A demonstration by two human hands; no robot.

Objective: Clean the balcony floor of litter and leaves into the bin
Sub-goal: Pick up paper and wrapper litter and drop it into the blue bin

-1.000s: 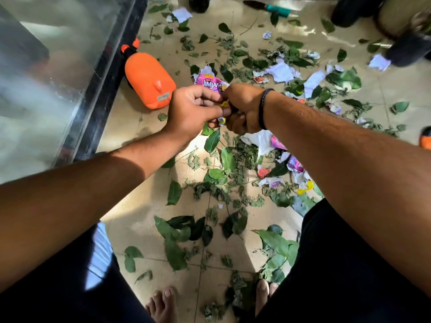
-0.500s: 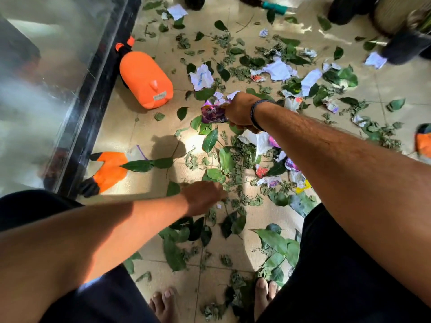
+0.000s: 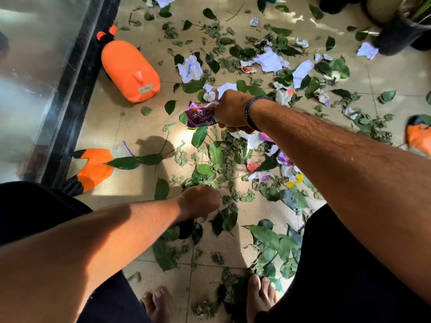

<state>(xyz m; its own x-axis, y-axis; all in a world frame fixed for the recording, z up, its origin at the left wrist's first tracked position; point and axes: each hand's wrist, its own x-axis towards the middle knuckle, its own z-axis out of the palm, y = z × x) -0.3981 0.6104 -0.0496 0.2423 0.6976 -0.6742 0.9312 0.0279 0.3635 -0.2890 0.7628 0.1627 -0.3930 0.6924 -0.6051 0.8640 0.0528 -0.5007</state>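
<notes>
Green leaves (image 3: 217, 155), dried bits and torn white paper scraps (image 3: 270, 60) lie scattered all over the beige tiled floor (image 3: 140, 180). My right hand (image 3: 233, 110) is stretched out over the litter and grips a crumpled pink and purple snack wrapper (image 3: 200, 116) above the floor. My left hand (image 3: 200, 201) is down low over a patch of leaves near my knees, knuckles up. Its fingers point down and are hidden, so I cannot make out whether they hold anything. No bin is in view.
An orange spray bottle (image 3: 130, 71) lies by the black door frame (image 3: 67, 101) and glass on the left. One orange glove (image 3: 93, 169) rests near the frame, another (image 3: 417, 136) at the right edge. Dark plant pots (image 3: 396, 36) stand top right. My bare feet (image 3: 258, 297) are at the bottom.
My left hand has let go of the wrapper and dropped toward the leaves near my knees. My right hand keeps the wrapper and has stayed out over the litter.
</notes>
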